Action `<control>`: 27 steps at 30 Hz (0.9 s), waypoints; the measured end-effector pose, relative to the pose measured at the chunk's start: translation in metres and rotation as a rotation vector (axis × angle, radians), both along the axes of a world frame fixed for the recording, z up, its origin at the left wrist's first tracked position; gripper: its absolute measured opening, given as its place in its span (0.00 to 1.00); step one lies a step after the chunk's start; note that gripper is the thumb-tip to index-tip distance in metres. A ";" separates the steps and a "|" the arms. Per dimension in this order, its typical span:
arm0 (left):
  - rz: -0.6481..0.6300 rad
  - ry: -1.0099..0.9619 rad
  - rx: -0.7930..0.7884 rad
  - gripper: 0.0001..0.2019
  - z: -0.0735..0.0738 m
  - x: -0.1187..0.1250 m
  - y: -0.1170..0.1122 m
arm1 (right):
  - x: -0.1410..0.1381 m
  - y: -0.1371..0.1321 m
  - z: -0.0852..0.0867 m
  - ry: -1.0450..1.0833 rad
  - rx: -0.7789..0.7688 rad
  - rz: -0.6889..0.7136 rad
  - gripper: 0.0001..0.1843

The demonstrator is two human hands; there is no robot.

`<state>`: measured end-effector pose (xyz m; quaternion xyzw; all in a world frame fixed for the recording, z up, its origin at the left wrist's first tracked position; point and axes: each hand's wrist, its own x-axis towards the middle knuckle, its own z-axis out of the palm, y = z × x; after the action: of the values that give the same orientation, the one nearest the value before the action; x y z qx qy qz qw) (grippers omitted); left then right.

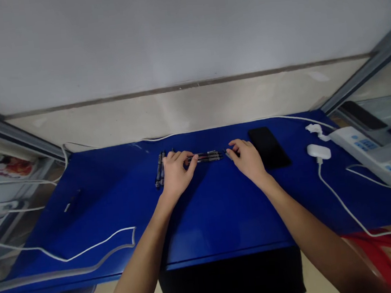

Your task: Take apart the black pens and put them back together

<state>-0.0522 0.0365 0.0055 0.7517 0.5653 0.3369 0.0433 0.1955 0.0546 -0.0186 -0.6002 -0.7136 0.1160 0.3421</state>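
Between left hand (175, 173) and right hand (248, 158) grips, bundled pens (207, 156).

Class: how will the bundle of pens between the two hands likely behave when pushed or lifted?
The pens look slim and round, so on the smooth table they would probably roll apart once loose. They seem stiff and light, likely easy to lift. With the left hand and right hand only at the ends, the middle ones may slip out.

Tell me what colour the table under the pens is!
The table under the pens is bright blue, seen best in the head view.
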 end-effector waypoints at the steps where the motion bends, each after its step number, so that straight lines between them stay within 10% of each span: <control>1: -0.004 0.000 0.000 0.13 0.000 0.000 0.000 | -0.002 -0.002 0.004 0.007 0.023 0.002 0.14; 11: -0.110 -0.012 -0.022 0.13 -0.002 0.011 -0.007 | -0.024 -0.016 0.025 0.338 -0.253 0.241 0.24; 27: -0.075 -0.148 -0.058 0.13 0.001 0.005 -0.002 | -0.013 -0.010 0.025 0.528 -0.292 0.143 0.22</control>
<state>-0.0468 0.0348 0.0062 0.7439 0.5415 0.3730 0.1191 0.1829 0.0446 0.0063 -0.5405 -0.6162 0.3929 0.4169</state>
